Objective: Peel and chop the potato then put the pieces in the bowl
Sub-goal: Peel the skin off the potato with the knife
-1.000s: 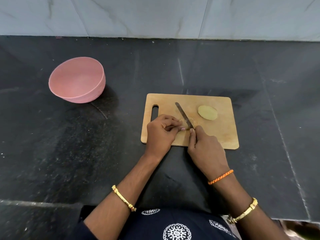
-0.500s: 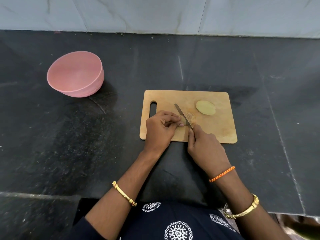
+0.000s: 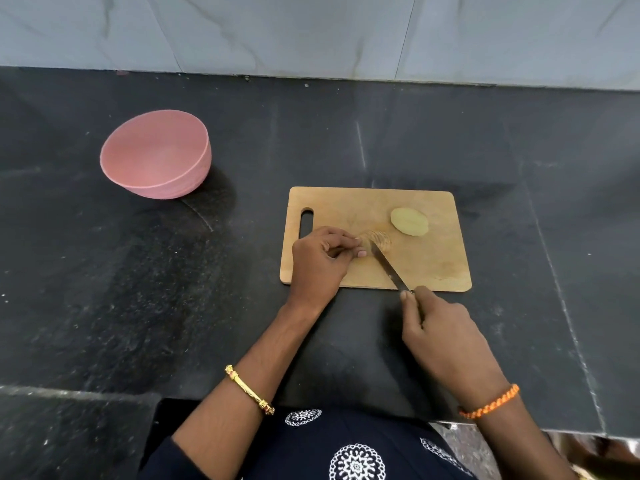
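Note:
A wooden cutting board (image 3: 433, 268) lies on the dark counter. On it my left hand (image 3: 320, 259) pinches the near end of a potato piece (image 3: 379, 239) cut into thin slices. My right hand (image 3: 440, 332), just off the board's front edge, grips the handle of a knife (image 3: 389, 268); its blade slants across the board with the tip at the sliced piece. A peeled potato half (image 3: 409, 221) lies flat side down toward the board's far right. A pink bowl (image 3: 156, 154) stands at the far left, with nothing visible inside.
The black stone counter (image 3: 138, 289) runs wide on both sides of the board, backed by a grey tiled wall (image 3: 311, 32). The counter's front edge runs just in front of my body.
My right hand has pulled the knife back toward me, so the blade now trails off the board's front edge. The left hand stays on the sliced piece.

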